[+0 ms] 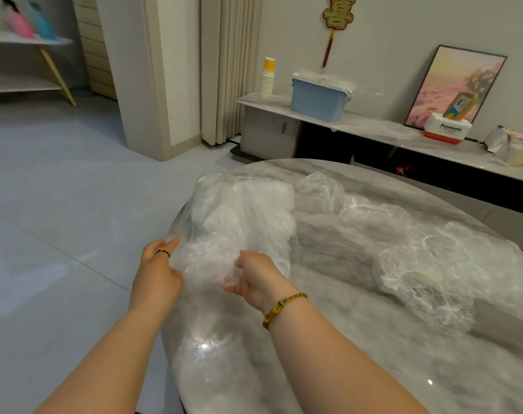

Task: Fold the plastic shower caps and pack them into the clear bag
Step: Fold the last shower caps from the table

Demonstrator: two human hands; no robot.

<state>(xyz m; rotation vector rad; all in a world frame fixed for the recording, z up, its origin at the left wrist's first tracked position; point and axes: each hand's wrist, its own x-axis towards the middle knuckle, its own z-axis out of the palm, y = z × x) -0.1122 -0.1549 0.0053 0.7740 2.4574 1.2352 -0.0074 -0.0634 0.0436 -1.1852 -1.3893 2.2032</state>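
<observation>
Holding a bag [245, 204] up off the table [343, 372], the person has both hands at its near, lower end. The bag is clear, thin and wrinkled, and it bulges with packed caps [248, 201] that show through as a dense white, crumpled mass. The left hand [158, 273], with a dark ring [163, 252] on one finger, pinches the bag's left edge, its forefinger lying straight along the film. The right hand [254, 279], with a beaded bracelet [284, 307] at the wrist, has its fingers curled round a scrunched cap [215, 264] that sits between the two hands, just at the bag's near end; whether it is already inside the film I cannot tell.

To the right, loose caps [418, 258] lie in a row on the grey marble top, translucent and puffed, with gathered white rims, well apart from both hands.

The only legible writing is "Panasonic" on a white and orange box [447, 131] on the low cabinet [373, 130] by the wall. The yellow carton [460, 107] standing on it bears print too small to read. A gold character ornament [339, 11] with a red tassel hangs on the wall above.
</observation>
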